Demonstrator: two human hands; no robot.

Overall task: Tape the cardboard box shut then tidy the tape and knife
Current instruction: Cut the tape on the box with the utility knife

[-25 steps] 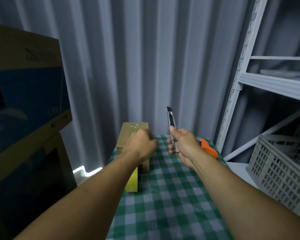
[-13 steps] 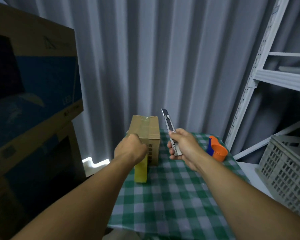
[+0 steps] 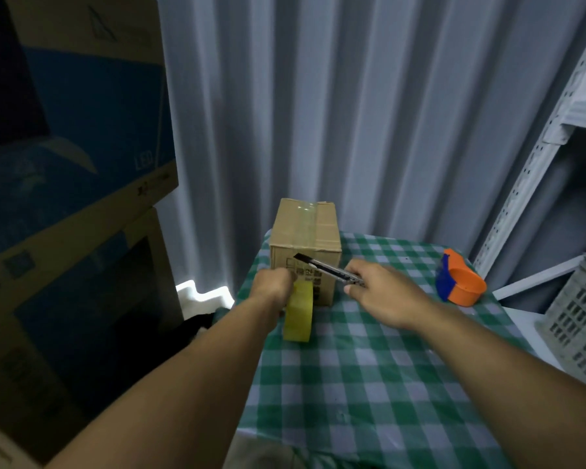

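A small cardboard box [image 3: 303, 228] stands at the far left of the green checked table [image 3: 369, 374], with clear tape running over its top seam. My left hand [image 3: 273, 284] grips the yellowish tape roll [image 3: 298, 314], which stands on edge against the box's front face. My right hand [image 3: 378, 287] holds a utility knife [image 3: 325, 267] with its blade out, pointing left across the box front just above the roll.
An orange and blue tape dispenser [image 3: 459, 282] lies at the table's right edge. Large printed cartons [image 3: 68, 184] are stacked at the left. A white metal shelf [image 3: 535, 154] and a grey plastic crate [image 3: 579, 319] stand at the right. Corrugated wall behind.
My right hand has swung the knife from upright down to pointing left at the box front. My left hand stays on the tape roll. The camera view has tilted down and left.
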